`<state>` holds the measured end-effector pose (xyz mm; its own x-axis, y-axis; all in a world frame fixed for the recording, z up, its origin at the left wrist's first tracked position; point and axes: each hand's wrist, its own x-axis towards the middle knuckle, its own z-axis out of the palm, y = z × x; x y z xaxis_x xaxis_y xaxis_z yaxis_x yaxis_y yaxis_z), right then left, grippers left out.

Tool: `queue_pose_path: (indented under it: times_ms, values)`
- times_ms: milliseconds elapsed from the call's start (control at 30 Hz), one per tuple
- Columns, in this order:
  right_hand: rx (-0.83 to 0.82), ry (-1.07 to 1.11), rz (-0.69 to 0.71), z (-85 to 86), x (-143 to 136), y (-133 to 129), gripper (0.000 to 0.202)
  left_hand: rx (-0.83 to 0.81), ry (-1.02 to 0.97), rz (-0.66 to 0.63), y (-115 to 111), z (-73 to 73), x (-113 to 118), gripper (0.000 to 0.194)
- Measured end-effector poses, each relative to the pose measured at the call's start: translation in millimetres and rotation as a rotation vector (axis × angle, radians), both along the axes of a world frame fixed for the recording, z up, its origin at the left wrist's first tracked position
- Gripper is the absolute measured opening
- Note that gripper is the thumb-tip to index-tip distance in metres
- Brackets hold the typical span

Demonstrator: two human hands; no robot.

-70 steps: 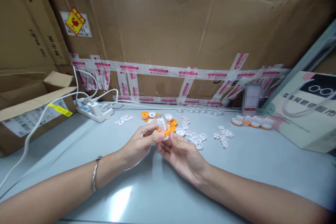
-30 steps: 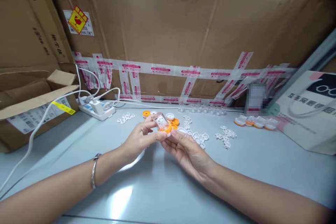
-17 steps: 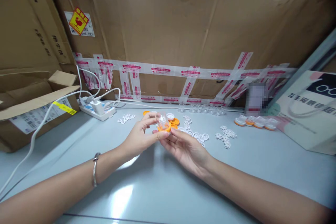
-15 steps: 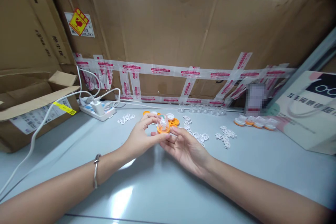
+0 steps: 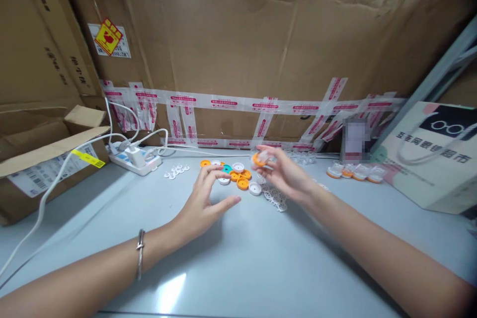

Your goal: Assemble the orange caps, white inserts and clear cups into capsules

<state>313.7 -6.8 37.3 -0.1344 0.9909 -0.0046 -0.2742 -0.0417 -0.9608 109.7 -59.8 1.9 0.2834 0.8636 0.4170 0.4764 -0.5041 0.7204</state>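
Note:
In my right hand (image 5: pixel 285 174) is a small clear plastic dome with an orange base (image 5: pixel 260 160), held by the fingers above the table. My left hand (image 5: pixel 208 201) is open and empty, thumb and fingers apart. Just beyond its fingertips lies a group of round caps: orange ones (image 5: pixel 242 184), white ones (image 5: pixel 255 188) and a teal one (image 5: pixel 226 168). Flat white perforated pieces (image 5: pixel 276 199) lie below my right hand, which partly hides them.
Finished-looking domes with orange bases (image 5: pixel 359 173) stand in a row at right, near a paper bag (image 5: pixel 428 159). Clear domes (image 5: pixel 303 157) line the back. Small white parts (image 5: pixel 176 171) lie left, by a power strip (image 5: pixel 139 163) and an open carton (image 5: pixel 55 154).
My right hand has carried the orange-based dome up and to the right. My left hand has let go of it and opened, staying on the left.

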Motion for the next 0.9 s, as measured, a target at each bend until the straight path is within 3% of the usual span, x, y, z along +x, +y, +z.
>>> queue_pose_path:
  times_ms: [133,233,300,400,600,733,900]
  values:
    - [0.047,-0.139,-0.131,16.2,65,36,0.015,-0.003,-0.020,0.000,3,1.5,-2,0.022]
    - [-0.004,-0.325,-0.163,22.0,113,42,0.014,0.006,-0.041,0.031,10,1.5,-3,0.018]
    - [-0.075,-0.561,-0.201,21.9,137,42,0.009,0.008,-0.049,0.046,14,0.8,-4,0.015]
    - [-0.143,-0.809,-0.292,15.4,156,46,0.007,-0.010,-0.058,0.042,17,-1.7,-5,0.013]
    - [-0.210,-0.972,-0.343,2.7,155,56,0.023,-0.004,-0.046,-0.003,18,-4.6,-5,0.014]
    - [-0.145,-0.916,-0.367,22.5,170,41,0.026,-0.004,-0.036,-0.018,18,-3.1,-5,0.014]
    - [-0.181,-0.869,-0.653,45.5,239,8,0.020,0.009,-0.027,-0.035,18,-4.2,-5,0.014]
